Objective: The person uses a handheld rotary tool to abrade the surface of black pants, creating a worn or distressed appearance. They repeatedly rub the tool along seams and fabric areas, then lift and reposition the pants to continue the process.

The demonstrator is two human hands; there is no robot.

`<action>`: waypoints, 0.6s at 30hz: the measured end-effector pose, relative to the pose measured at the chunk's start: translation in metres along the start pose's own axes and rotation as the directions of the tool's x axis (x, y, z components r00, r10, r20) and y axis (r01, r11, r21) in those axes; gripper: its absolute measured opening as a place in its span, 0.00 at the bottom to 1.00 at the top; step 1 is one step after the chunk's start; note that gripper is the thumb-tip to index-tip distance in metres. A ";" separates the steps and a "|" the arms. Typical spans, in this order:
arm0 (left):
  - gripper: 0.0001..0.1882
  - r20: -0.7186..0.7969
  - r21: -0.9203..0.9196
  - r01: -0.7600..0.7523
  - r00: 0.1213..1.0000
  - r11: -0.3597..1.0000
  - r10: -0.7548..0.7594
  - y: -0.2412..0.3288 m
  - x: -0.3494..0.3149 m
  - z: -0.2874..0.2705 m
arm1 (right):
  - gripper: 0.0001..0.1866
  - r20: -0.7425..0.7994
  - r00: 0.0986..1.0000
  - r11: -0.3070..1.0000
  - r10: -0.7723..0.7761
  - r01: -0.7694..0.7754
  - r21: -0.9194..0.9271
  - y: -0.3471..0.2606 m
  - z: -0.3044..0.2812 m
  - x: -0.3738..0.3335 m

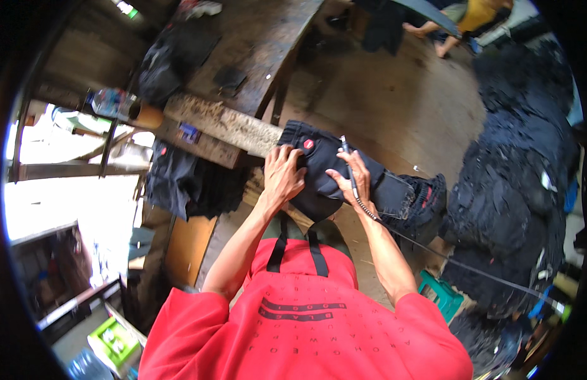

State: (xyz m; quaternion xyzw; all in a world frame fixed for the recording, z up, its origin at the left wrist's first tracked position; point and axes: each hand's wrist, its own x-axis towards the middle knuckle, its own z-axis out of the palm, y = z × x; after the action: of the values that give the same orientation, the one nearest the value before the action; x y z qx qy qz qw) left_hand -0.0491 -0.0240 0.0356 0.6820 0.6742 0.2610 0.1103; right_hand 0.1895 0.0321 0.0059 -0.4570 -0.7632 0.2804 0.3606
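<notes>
A pair of black denim shorts [325,168] with a small red patch lies over the end of a wooden beam [224,123]. My left hand [284,174] presses flat on the left part of the shorts. My right hand [352,180] rests on the shorts and holds a thin pen-like tool [349,164], whose cable [433,250] runs off to the lower right. I wear a red shirt and a dark apron with black straps.
A large heap of black garments [515,171] fills the right side. More dark clothes [179,183] hang left of the beam. A wooden workbench [255,44] stands behind, a plastic bottle [113,101] at left, a green stool [442,291] below. Another person [458,22] sits at the top.
</notes>
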 end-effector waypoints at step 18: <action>0.41 0.347 -0.523 0.301 0.930 0.797 -0.123 -0.030 0.028 0.001 | 0.22 0.099 0.983 0.920 -0.153 0.105 0.378 -0.009 0.016 0.014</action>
State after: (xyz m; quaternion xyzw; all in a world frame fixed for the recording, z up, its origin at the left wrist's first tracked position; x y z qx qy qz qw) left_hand -0.0755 0.0053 0.0256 0.5682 0.6143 0.3308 0.4364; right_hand 0.1674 0.0389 0.0071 -0.3107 -0.7463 0.4235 0.4089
